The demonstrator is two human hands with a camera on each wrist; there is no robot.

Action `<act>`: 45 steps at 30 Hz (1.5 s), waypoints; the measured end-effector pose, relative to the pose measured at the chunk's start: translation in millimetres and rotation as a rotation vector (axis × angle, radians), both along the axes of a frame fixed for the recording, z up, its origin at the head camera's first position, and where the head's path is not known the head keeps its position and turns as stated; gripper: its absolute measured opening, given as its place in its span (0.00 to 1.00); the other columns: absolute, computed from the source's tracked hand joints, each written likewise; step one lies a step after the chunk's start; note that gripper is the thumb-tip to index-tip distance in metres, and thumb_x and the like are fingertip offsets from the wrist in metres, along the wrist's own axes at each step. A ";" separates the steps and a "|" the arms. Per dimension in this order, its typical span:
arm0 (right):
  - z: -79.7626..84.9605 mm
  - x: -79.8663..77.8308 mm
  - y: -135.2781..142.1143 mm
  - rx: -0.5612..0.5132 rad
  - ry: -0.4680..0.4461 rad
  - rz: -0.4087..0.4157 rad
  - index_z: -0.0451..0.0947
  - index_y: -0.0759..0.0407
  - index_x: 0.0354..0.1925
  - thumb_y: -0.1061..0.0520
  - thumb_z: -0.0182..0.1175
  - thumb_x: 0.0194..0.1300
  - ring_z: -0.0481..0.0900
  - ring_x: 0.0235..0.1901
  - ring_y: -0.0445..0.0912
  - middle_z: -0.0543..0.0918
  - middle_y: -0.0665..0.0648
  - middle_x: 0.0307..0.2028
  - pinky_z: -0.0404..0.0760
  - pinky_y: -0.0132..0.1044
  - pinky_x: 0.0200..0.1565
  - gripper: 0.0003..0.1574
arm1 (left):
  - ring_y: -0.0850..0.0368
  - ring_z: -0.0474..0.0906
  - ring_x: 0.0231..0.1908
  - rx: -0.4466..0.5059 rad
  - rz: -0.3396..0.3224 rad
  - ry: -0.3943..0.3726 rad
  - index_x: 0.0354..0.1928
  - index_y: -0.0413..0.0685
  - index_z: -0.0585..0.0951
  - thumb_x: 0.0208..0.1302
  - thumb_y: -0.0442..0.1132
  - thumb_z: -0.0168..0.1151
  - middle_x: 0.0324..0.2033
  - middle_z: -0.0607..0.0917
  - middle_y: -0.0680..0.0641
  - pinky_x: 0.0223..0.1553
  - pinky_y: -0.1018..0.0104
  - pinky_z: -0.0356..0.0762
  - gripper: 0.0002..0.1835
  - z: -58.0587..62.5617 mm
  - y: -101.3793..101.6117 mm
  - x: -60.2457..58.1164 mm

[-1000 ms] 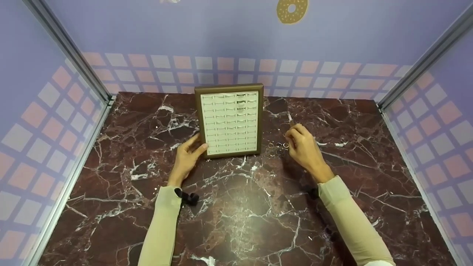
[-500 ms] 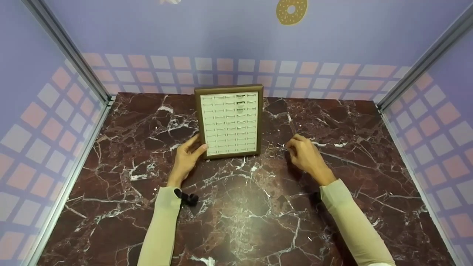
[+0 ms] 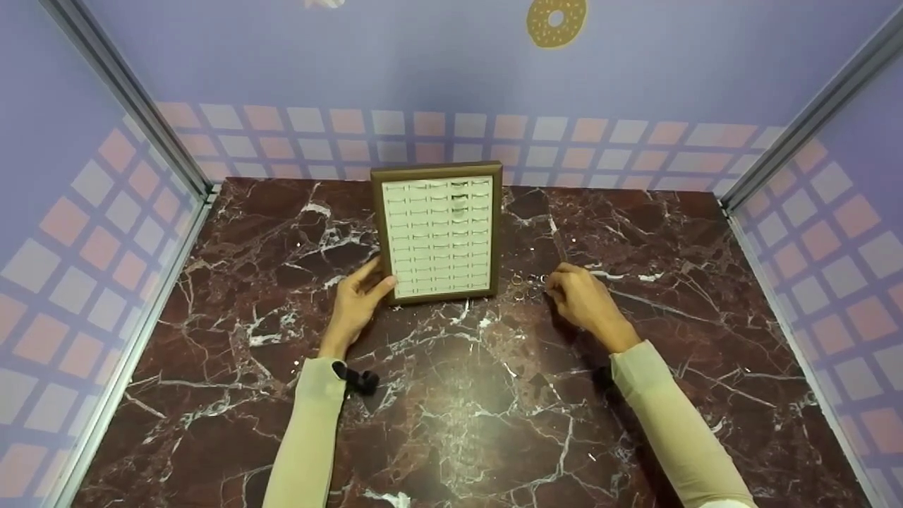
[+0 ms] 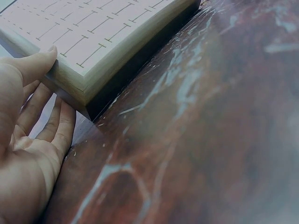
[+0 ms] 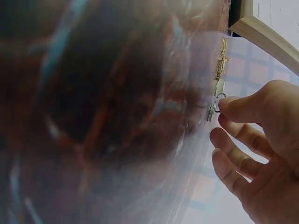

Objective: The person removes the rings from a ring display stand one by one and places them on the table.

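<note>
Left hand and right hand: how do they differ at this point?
The left hand grips the large framed board near a lower corner; the right hand pinches a small ring beside it. The left hand's thumb overlaps the board's front, fingers behind; the right hand uses thumb and forefinger tips. Both are bare, each holding something.
</note>
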State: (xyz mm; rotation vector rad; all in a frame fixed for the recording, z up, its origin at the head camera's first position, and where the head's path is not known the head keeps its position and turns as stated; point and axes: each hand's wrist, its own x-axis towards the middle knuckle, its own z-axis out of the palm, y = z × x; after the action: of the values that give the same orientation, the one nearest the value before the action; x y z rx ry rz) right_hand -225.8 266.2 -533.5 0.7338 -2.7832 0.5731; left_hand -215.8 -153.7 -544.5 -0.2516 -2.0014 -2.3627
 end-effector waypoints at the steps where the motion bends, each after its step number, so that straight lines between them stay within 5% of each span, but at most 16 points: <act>1: -0.4 0.0 0.1 0.003 -0.003 0.002 0.85 0.60 0.31 0.73 0.62 0.51 0.82 0.33 0.54 0.81 0.55 0.33 0.83 0.50 0.36 0.12 | 0.54 0.80 0.54 -0.002 0.001 -0.001 0.67 0.32 0.71 0.62 0.28 0.68 0.58 0.81 0.36 0.55 0.68 0.79 0.31 0.2 0.1 0.2; 32: 5.6 -0.4 -3.0 -0.029 -0.065 0.018 0.86 0.64 0.35 0.72 0.66 0.56 0.82 0.35 0.54 0.80 0.59 0.35 0.84 0.49 0.39 0.09 | 0.56 0.81 0.53 -0.004 0.008 0.005 0.67 0.32 0.72 0.63 0.27 0.68 0.57 0.81 0.36 0.55 0.69 0.79 0.30 0.2 -0.7 0.6; 45: 25.5 -5.1 -17.2 -0.091 0.000 0.033 0.85 0.65 0.36 0.74 0.61 0.52 0.77 0.29 0.50 0.79 0.56 0.34 0.80 0.44 0.32 0.13 | 0.43 0.77 0.57 -0.002 -0.009 -0.006 0.68 0.33 0.70 0.64 0.27 0.67 0.58 0.80 0.34 0.55 0.69 0.79 0.31 0.3 -1.4 1.0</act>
State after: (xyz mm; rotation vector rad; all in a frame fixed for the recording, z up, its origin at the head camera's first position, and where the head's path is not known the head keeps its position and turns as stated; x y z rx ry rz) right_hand -230.9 249.0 -508.0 0.7621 -2.7289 0.7003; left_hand -214.8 -155.1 -544.1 -0.2546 -2.0092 -2.3702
